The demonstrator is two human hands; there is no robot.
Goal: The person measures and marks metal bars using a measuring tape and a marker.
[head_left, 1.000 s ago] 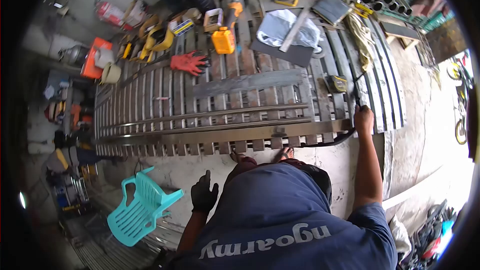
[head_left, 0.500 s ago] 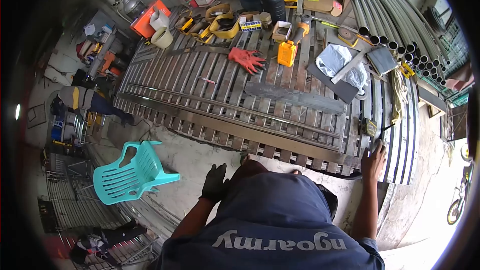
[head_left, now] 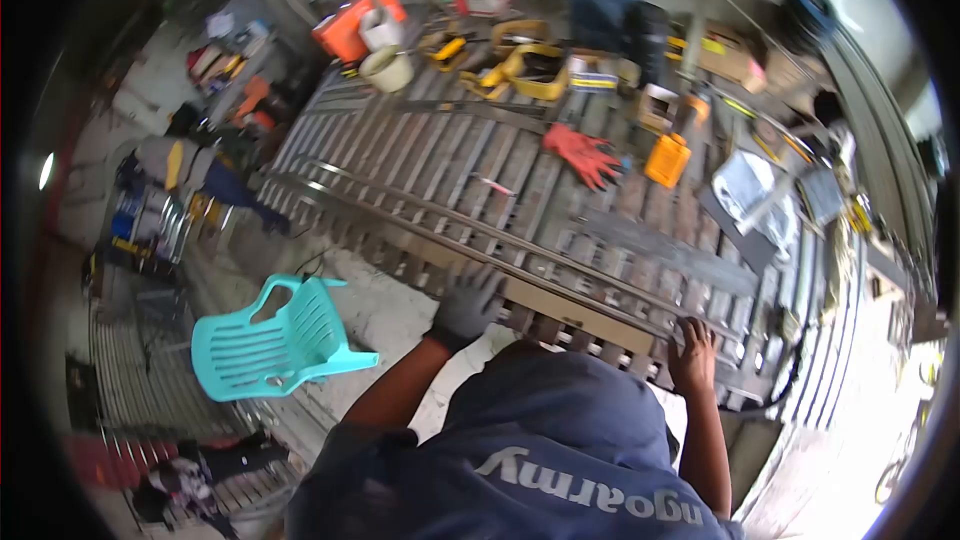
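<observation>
My left hand [head_left: 468, 305], in a dark glove, reaches over the front edge of the slatted metal table [head_left: 365, 155] with its fingers spread. The fingertips overlap a long flat metal bar [head_left: 580, 318] that lies along that edge. My right hand [head_left: 692, 358] is bare, its fingers apart, at the right end of the same bar. Just behind the bar run long thin shiny metal lengths [head_left: 540, 252]. A wide grey metal strip [head_left: 665, 252] lies further back. Near my right hand, a tape measure [head_left: 787, 323] rests on the slats.
A red glove [head_left: 582, 155] and a yellow-and-orange power tool [head_left: 668, 160] lie on the table. Yellow bins [head_left: 538, 72] line its back. Metal tubes [head_left: 890, 130] stretch along the right. A turquoise chair [head_left: 285, 340] stands left. Another person [head_left: 190, 175] bends at far left.
My left hand has moved from beside my body up to the bar at the table edge. My right hand has shifted left from near the tape measure to the bar's right end. The view has turned.
</observation>
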